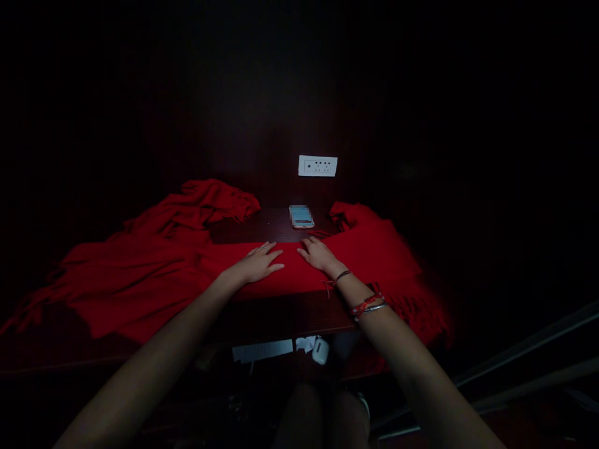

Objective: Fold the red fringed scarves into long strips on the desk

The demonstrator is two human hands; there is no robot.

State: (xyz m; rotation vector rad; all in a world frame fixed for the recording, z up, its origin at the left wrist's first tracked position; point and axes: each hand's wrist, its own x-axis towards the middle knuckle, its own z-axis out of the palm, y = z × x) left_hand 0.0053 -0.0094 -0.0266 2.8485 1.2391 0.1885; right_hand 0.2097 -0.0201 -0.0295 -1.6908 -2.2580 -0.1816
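A red fringed scarf [290, 269] is spread across a dark wooden desk [281, 312], flat in the middle and rumpled toward both ends. My left hand [257, 262] lies on its middle part, palm down with fingers spread. To the right of it, my right hand [318, 254] rests on the same cloth, fingers stretched out and apart. Neither hand grips anything. Wrinkled folds lie at the left, and the fringe hangs near the right edge. Bracelets circle my right wrist and forearm.
Behind the scarf a phone [302, 216] lies on the desk, below a white wall socket [317, 166]. Under the desk's front edge are a white earbud case [321, 351], crumpled white paper [306, 343] and a pale flat sheet [262, 351]. The surroundings are very dark.
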